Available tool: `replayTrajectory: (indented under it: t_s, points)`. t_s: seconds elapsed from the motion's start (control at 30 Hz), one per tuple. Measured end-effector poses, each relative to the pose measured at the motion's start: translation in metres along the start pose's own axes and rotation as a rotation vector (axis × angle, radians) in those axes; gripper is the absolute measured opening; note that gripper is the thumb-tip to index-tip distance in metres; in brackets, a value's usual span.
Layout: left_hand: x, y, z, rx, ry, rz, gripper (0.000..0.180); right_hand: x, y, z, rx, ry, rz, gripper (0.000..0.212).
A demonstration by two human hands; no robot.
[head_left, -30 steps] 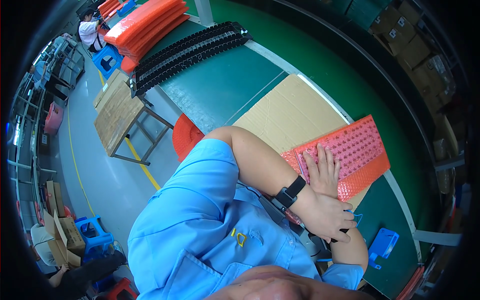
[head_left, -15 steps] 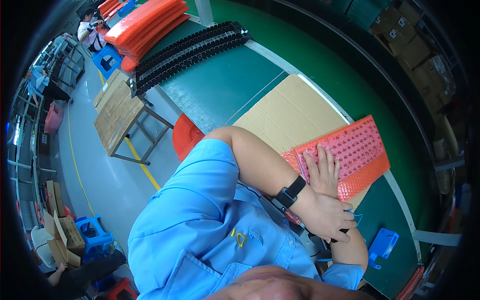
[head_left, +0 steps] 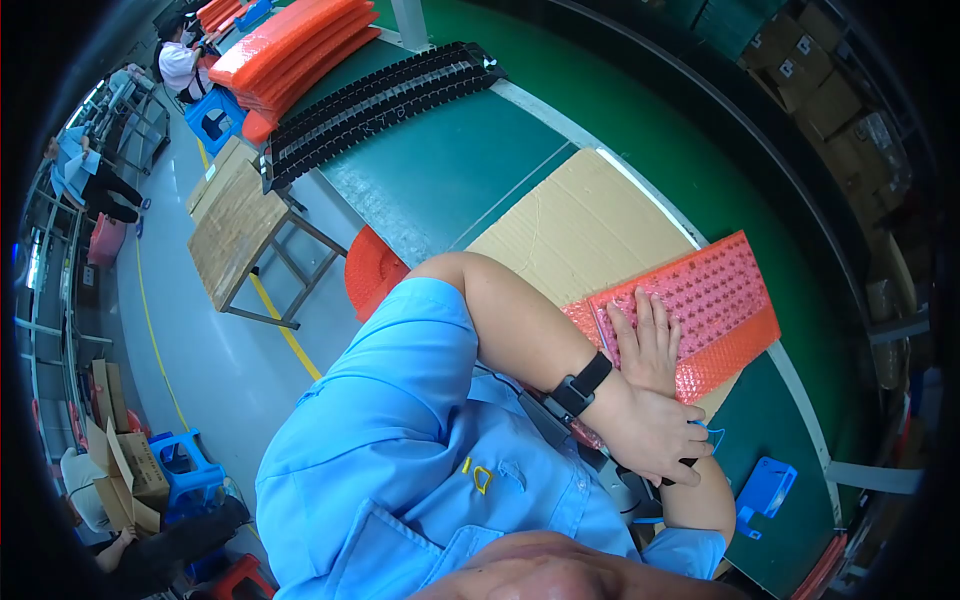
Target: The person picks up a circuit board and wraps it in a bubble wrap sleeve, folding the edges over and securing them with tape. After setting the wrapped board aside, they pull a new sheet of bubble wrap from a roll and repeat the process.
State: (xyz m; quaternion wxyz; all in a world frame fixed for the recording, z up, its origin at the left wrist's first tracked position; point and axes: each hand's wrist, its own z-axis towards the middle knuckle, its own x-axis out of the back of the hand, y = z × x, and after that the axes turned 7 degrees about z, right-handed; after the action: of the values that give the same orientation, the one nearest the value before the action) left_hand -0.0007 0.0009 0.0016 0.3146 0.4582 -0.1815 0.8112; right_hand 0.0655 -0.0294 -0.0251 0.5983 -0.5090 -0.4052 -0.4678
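My left hand (head_left: 655, 435) lies across my right wrist, its fingers curled around the black wrist strap (head_left: 682, 468) there. A thin blue cord (head_left: 716, 436) shows beside those fingers. My right hand (head_left: 648, 345) rests flat with its fingers apart on a red bubble-wrap package (head_left: 715, 368). Its upper part is a pink panel (head_left: 690, 295) with rows of dark marks. The package lies on a cardboard sheet (head_left: 570, 225) on the green table. Another black band with a small device (head_left: 572, 395) sits on my left wrist.
A long black slotted rack (head_left: 380, 110) and stacked red bubble-wrap packages (head_left: 290, 55) occupy the table's far end. A blue plastic piece (head_left: 767, 495) lies at right. A wooden-topped table (head_left: 235, 235) and blue stools (head_left: 188, 468) stand on the floor; co-workers are at left.
My hands and the package have stayed in place. At the left, a standing co-worker in blue has shifted, with more of the legs showing; the far seated person has turned slightly.
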Motion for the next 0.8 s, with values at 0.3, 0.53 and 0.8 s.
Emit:
replayTrajectory:
  t_s: [0.3,0.53,0.8]
  points:
    - [-0.0001,-0.0005,0.0000,-0.011,0.020,0.035,0.048,-0.0015,0.0020,-0.0002,0.007,0.007,0.007,0.059]
    - [-0.0015,-0.0006,-0.0002,-0.012,0.035,0.039,0.048,-0.0016,0.0006,-0.0007,0.000,0.011,0.004,0.060]
    - [-0.0014,-0.0001,-0.0005,-0.014,0.042,0.048,0.048,-0.0018,0.0005,-0.0010,-0.004,0.013,0.013,0.060]
